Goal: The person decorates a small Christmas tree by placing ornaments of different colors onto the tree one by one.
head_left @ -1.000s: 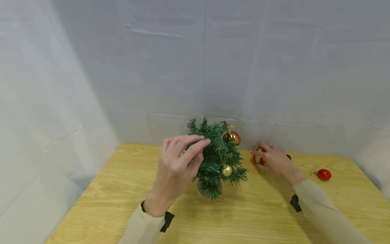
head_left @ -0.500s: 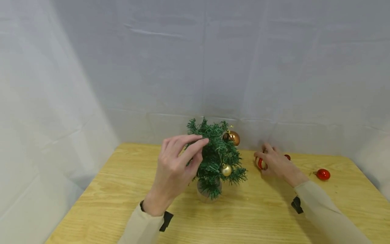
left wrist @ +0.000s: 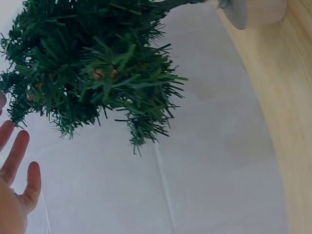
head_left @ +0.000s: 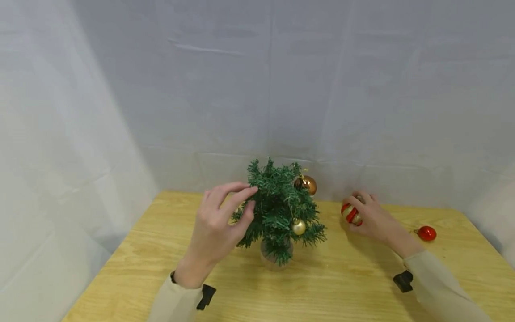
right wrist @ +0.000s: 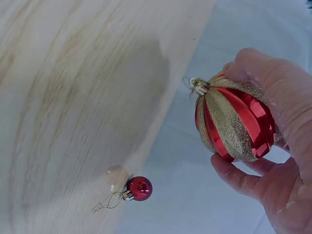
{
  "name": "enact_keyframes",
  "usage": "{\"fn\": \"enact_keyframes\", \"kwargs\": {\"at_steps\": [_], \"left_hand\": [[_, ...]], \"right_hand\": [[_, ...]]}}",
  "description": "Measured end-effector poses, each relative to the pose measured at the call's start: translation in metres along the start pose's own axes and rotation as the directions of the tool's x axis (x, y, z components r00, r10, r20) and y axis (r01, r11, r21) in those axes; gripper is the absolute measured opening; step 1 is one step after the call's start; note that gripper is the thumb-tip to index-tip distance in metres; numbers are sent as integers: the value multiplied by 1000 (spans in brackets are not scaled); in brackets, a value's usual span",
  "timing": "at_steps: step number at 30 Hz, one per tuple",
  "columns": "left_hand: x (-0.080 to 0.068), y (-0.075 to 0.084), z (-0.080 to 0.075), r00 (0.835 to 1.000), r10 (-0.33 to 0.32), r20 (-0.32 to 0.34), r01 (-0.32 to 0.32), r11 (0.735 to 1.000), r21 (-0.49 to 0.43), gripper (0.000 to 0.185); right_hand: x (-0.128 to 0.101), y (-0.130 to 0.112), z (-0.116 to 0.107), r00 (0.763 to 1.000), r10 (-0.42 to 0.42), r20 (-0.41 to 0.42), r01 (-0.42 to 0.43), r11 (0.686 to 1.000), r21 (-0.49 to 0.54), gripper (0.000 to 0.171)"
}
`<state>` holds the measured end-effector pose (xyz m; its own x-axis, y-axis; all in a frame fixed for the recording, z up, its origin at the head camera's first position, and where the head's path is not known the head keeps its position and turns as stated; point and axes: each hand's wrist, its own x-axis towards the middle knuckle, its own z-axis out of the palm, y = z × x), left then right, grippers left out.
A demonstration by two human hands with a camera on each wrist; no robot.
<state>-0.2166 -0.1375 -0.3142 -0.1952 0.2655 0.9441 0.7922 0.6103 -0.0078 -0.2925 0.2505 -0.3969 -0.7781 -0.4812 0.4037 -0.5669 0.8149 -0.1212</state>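
Beside the tree [head_left: 279,210], right hand [head_left: 372,219] fingers grasping striped bauble [head_left: 352,214], left hand [head_left: 217,228] fingers released.

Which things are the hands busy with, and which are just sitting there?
Busy with:
- little green tree, beside the left hand
- red and gold striped bauble, held by the right hand

Just sitting there:
- shiny red bauble on the wooden table
- small red bauble near the table's back edge
- copper bauble and small gold bauble, hanging on the tree
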Motion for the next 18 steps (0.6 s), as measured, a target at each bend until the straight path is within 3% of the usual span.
{"fn": "enact_keyframes", "kwargs": {"at_steps": [7, 12, 18], "left_hand": [[-4, -8, 2, 999, -38, -13, 38, 999, -30, 25], [-2, -11, 4, 997, -79, -8, 79, 994, -73, 28], [-2, -13, 7, 989, -128, 67, 135, 984, -112, 33]], "right_hand": [[-10, -6, -19, 986, -1, -164, 21, 992, 121, 53], [-21, -12, -37, 975, 89, -203, -45, 977, 210, 60], [-32, -21, -55, 951, 196, -240, -102, 930, 354, 63]]}}
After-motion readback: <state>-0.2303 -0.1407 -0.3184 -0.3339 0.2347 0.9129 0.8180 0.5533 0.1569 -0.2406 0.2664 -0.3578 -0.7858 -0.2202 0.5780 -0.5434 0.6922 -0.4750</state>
